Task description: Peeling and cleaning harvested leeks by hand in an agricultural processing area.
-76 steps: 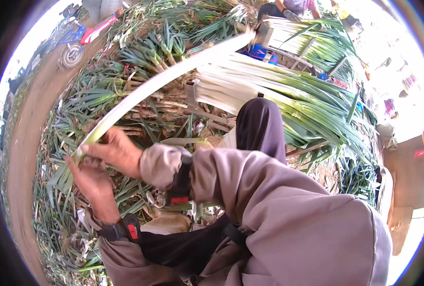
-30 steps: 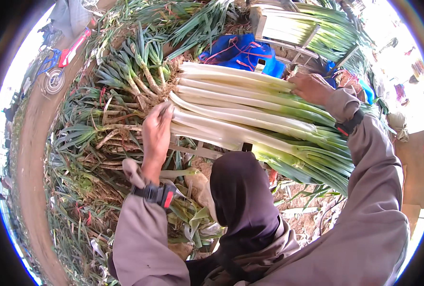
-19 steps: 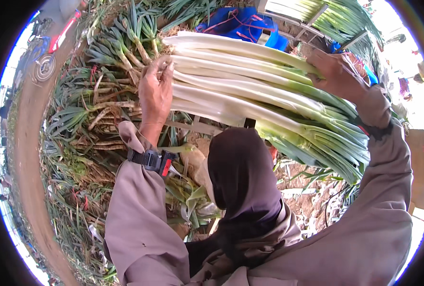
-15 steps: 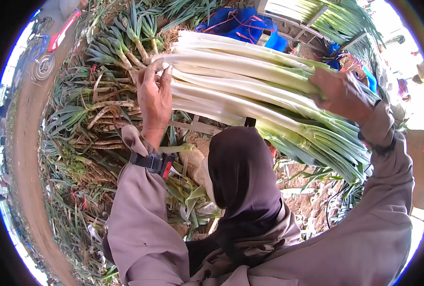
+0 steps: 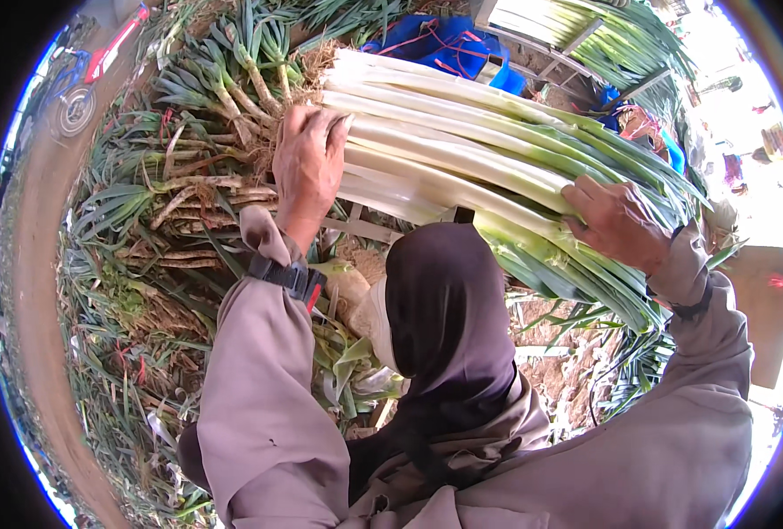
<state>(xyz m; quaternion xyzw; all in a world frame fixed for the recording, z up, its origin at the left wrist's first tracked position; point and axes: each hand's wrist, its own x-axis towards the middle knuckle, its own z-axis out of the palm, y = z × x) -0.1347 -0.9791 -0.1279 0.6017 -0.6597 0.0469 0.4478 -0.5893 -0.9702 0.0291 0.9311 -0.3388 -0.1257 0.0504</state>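
Note:
A row of long leeks [image 5: 462, 119] lies across the rack in front of me, white root ends to the left and green leaves to the right. My left hand [image 5: 310, 166] is closed around the root end of one leek, fingers curled over its white shank. On the right, my right hand [image 5: 616, 219] grips the same row where white turns to green, its fingers bent around a leek. Part of each held leek is hidden under the fingers.
Untrimmed leeks with roots [image 5: 233, 106] are heaped at the left, over scattered leaf waste [image 5: 136, 370]. Behind the row lies a blue sheet [image 5: 418, 44] with pink ties. A metal rack [image 5: 576, 40] of more leeks stands at the far right. A brown box [image 5: 757, 295] is beside my right arm.
My left hand has shifted slightly right and its fingers have curled over. My right hand has come down and nearer, from a farther leek to a nearer one.

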